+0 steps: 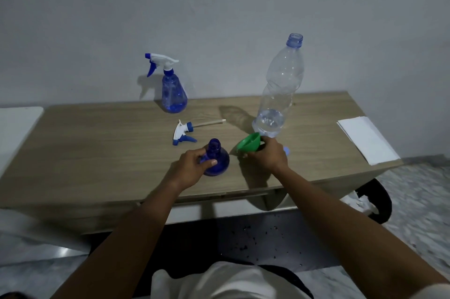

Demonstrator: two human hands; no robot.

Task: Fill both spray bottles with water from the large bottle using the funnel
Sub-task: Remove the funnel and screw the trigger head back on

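An open blue spray bottle [218, 158] stands near the table's front edge, with my left hand [192, 167] gripping its left side. Just right of it, my right hand [267, 155] holds a green funnel [249, 143], tilted, a little above the table. Its removed white and blue sprayer head [185, 132] lies on the table behind the bottle. A second blue spray bottle [173, 90], with its sprayer on, stands at the back. The large clear bottle [280, 89] stands uncapped at the right with a little water in its bottom.
The wooden table [109, 143] sits against a pale wall. A white sheet of paper [367, 139] lies at its right end. A small blue cap [286, 151] peeks out behind my right hand. A white surface [14, 128] adjoins the table's left side.
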